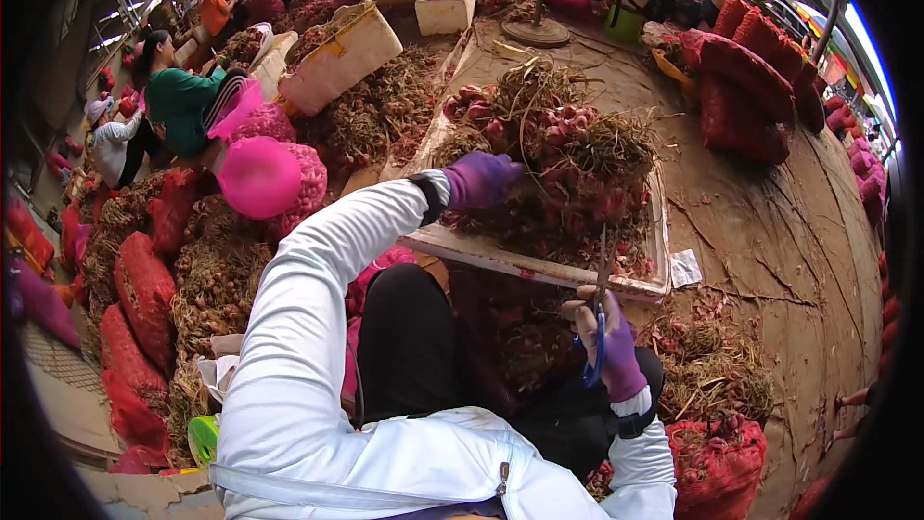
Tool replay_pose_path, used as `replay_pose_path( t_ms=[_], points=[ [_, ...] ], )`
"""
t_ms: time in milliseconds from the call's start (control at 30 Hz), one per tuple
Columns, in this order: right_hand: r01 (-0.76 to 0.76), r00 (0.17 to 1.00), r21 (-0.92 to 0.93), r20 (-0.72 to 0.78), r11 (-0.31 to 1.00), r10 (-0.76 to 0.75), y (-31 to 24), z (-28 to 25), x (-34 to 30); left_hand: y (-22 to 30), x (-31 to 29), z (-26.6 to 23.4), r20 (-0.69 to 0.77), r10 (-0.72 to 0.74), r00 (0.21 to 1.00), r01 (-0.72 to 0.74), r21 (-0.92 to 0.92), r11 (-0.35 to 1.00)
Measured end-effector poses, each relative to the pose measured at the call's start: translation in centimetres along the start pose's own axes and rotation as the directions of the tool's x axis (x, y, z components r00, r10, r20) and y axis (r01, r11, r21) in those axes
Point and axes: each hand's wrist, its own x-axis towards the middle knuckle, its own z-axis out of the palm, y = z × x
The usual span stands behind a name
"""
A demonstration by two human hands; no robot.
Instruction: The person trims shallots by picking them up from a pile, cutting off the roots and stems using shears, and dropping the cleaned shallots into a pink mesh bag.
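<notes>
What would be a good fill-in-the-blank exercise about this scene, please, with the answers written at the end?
1. The purple-gloved right hand holds metal scissors with ____ handles.
2. The left hand, gloved in ____, is at the heap of reddish bulbs with dry stalks.
3. The round, bulging pink plastic is on the person's ____ side.

Missing words: blue; purple; left.

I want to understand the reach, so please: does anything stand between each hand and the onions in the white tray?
Nothing visible stands between the left hand and the onions. The near tray rim lies between the right hand and them; the scissors overlap it in this view.
</notes>
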Motion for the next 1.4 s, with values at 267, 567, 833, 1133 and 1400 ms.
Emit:
replay_pose_path(
  t_ms=[267, 567, 833, 1133, 1400],
  points=[
    [0.024, 0.998, 0.136, 0.048, 0.99, -0.031, -1.5, -0.1, 2.8, -5.2, -2.8, -0.9, 0.226, 0.087, 0.97, -0.008, -0.329, 0.944],
    [-0.024, 0.981, 0.153, 0.196, 0.988, -0.007, -2.8, 5.1, 4.0, -3.9, 5.4, -2.5, 0.006, -0.53, 0.848, 0.511, 0.256, 0.821],
    [-0.025, 0.972, 0.044, 0.234, 0.999, 0.014, -3.6, 5.0, 4.5, -8.0, 6.7, -3.8, -0.054, -0.637, 0.769, 0.615, -0.206, 0.761],
    [-0.288, 0.897, 0.377, 0.427, 0.88, 0.111, -4.8, 6.0, 12.9, -13.0, 4.9, -6.7, 0.172, -0.47, 0.866, 0.329, -0.904, 0.274],
    [-0.383, 0.874, 0.376, 0.444, 0.844, 0.198, -5.6, 9.5, 20.7, -12.0, 3.6, -7.1, 0.105, -0.456, 0.884, 0.27, -0.911, 0.313]
  ],
)
